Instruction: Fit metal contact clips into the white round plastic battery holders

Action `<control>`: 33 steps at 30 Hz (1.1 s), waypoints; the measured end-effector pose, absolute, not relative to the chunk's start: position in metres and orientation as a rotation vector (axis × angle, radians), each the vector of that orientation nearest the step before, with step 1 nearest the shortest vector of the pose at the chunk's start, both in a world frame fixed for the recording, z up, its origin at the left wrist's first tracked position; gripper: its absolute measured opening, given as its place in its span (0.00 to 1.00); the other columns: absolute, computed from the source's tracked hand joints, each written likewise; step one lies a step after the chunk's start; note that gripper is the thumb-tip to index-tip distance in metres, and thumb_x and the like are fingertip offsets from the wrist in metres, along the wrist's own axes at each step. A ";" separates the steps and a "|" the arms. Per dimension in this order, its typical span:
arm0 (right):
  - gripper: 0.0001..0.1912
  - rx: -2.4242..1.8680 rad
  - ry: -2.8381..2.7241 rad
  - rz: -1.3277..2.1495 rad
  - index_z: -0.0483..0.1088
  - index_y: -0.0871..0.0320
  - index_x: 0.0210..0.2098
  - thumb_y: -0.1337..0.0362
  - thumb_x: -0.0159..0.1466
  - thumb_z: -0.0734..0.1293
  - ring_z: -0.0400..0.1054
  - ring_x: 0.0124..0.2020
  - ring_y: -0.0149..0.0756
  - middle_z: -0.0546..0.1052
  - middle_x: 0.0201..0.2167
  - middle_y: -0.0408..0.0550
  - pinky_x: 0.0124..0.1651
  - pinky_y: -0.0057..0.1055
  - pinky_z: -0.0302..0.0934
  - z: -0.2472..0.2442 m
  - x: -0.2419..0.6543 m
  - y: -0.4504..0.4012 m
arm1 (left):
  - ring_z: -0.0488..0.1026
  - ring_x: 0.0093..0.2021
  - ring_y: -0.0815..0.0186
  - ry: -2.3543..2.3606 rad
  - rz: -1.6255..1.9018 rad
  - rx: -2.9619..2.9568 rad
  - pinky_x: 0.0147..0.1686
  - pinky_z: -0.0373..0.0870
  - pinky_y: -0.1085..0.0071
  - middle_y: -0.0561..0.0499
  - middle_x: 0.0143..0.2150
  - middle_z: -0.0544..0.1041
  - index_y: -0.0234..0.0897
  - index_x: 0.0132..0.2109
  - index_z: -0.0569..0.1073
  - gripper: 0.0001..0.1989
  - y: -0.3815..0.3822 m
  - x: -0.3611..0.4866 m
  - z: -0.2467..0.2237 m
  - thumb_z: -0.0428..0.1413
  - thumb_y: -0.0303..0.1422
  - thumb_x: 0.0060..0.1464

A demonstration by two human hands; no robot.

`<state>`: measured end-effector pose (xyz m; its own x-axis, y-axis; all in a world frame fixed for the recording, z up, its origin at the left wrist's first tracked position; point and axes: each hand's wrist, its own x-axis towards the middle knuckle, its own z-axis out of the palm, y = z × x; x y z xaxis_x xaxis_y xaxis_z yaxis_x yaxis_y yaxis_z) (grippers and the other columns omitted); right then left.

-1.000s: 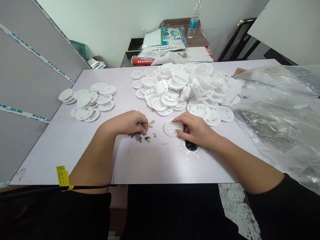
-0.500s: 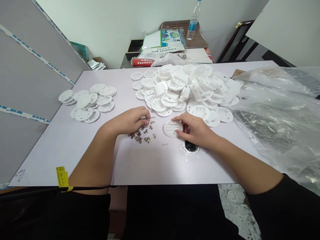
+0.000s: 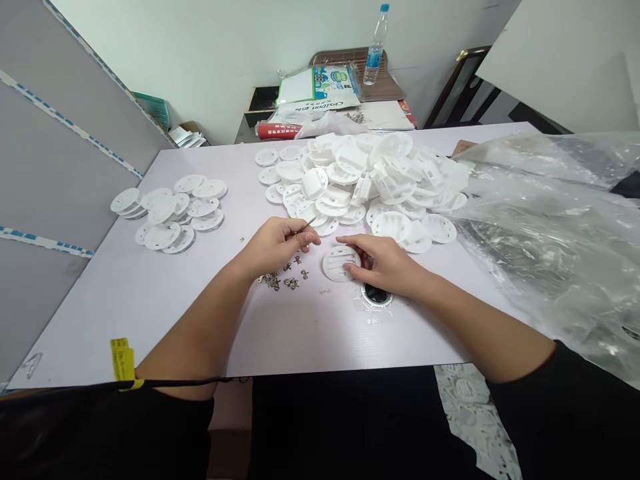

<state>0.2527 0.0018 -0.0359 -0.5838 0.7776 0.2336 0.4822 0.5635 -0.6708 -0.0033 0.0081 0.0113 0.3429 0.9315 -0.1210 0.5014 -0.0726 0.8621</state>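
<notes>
My left hand (image 3: 284, 244) is closed on a thin pointed metal tool (image 3: 307, 225), its tip slanting up and to the right. The tool's exact kind is too small to tell. Under and beside that hand lies a loose cluster of small brass-coloured metal pieces (image 3: 274, 280). My right hand (image 3: 383, 263) grips the right edge of a round white plastic disc (image 3: 336, 264), thumb on its slotted face and fingers around the far rim. Just below my right hand, a dark round piece with a white ring (image 3: 377, 294) sits on the table. The left fingertips are apart from the disc.
A large heap of white discs (image 3: 350, 173) covers the back middle of the table. A smaller group of discs (image 3: 165, 217) lies at the left. Clear plastic sheeting (image 3: 540, 240) spreads over the right side. A water bottle (image 3: 375, 50) stands behind on another surface.
My left hand has moved right, closer to the disc, and the tool has tilted from nearly level to upward. My right hand still holds the disc. The whole view has shifted slightly.
</notes>
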 end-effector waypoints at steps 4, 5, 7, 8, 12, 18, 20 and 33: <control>0.17 -0.970 -2.271 0.697 0.75 0.64 0.51 0.65 0.64 0.67 0.65 0.28 0.31 0.74 0.30 0.46 0.34 0.31 0.62 -0.036 0.252 0.003 | 0.61 0.23 0.75 1.243 0.648 1.651 0.21 0.59 0.77 0.50 0.33 0.77 0.35 0.41 0.77 0.13 0.006 0.005 0.005 0.59 0.41 0.60; 0.16 -0.968 -2.258 0.704 0.75 0.63 0.50 0.66 0.64 0.67 0.65 0.28 0.31 0.74 0.31 0.46 0.34 0.31 0.62 -0.036 0.251 0.003 | 0.64 0.24 0.75 1.238 0.673 1.620 0.23 0.61 0.77 0.49 0.34 0.78 0.35 0.42 0.77 0.12 0.006 0.007 0.003 0.60 0.40 0.59; 0.13 -0.980 -2.223 0.730 0.75 0.62 0.47 0.66 0.64 0.66 0.64 0.28 0.30 0.75 0.31 0.46 0.33 0.30 0.61 -0.035 0.251 0.003 | 0.70 0.30 0.72 1.223 0.712 1.580 0.27 0.65 0.76 0.48 0.36 0.80 0.35 0.43 0.77 0.12 0.005 0.011 -0.001 0.62 0.38 0.57; 0.11 -0.994 -2.202 0.748 0.75 0.61 0.45 0.66 0.64 0.66 0.64 0.28 0.30 0.74 0.30 0.45 0.33 0.30 0.60 -0.034 0.251 0.003 | 0.72 0.32 0.70 1.220 0.728 1.581 0.29 0.67 0.75 0.47 0.37 0.81 0.35 0.43 0.77 0.11 0.005 0.013 -0.002 0.62 0.38 0.57; 0.07 -1.104 -2.067 0.873 0.74 0.59 0.40 0.64 0.64 0.68 0.62 0.27 0.30 0.72 0.28 0.43 0.31 0.30 0.58 -0.033 0.250 0.002 | 0.71 0.30 0.71 1.250 0.842 1.682 0.28 0.64 0.74 0.48 0.38 0.81 0.36 0.44 0.76 0.09 0.003 0.018 -0.006 0.58 0.37 0.62; 0.11 -1.185 -1.818 1.122 0.72 0.57 0.42 0.58 0.63 0.70 0.67 0.30 0.33 0.74 0.32 0.45 0.33 0.33 0.62 -0.037 0.249 0.002 | 0.55 0.18 0.76 1.361 1.082 1.643 0.18 0.53 0.74 0.55 0.26 0.73 0.38 0.43 0.73 0.07 0.000 0.022 -0.005 0.57 0.37 0.63; 0.12 -1.177 -1.781 1.168 0.72 0.57 0.42 0.57 0.63 0.70 0.68 0.31 0.34 0.74 0.34 0.46 0.33 0.34 0.64 -0.038 0.248 0.002 | 0.51 0.16 0.75 1.373 1.089 1.586 0.16 0.50 0.74 0.59 0.17 0.60 0.38 0.42 0.74 0.07 0.001 0.022 -0.004 0.59 0.37 0.61; 0.14 -1.060 -1.533 1.332 0.71 0.58 0.43 0.60 0.61 0.73 0.74 0.38 0.34 0.78 0.41 0.49 0.42 0.34 0.70 -0.033 0.244 0.002 | 0.48 0.18 0.75 1.401 1.094 1.554 0.17 0.44 0.73 0.58 0.17 0.55 0.40 0.39 0.79 0.13 -0.002 0.022 -0.005 0.64 0.45 0.55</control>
<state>0.2444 0.0025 -0.0328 -0.3040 0.9510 0.0565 0.0764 0.0835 -0.9936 0.0223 -0.0017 -0.0049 0.0303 0.9941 0.1039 0.3420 -0.1080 0.9335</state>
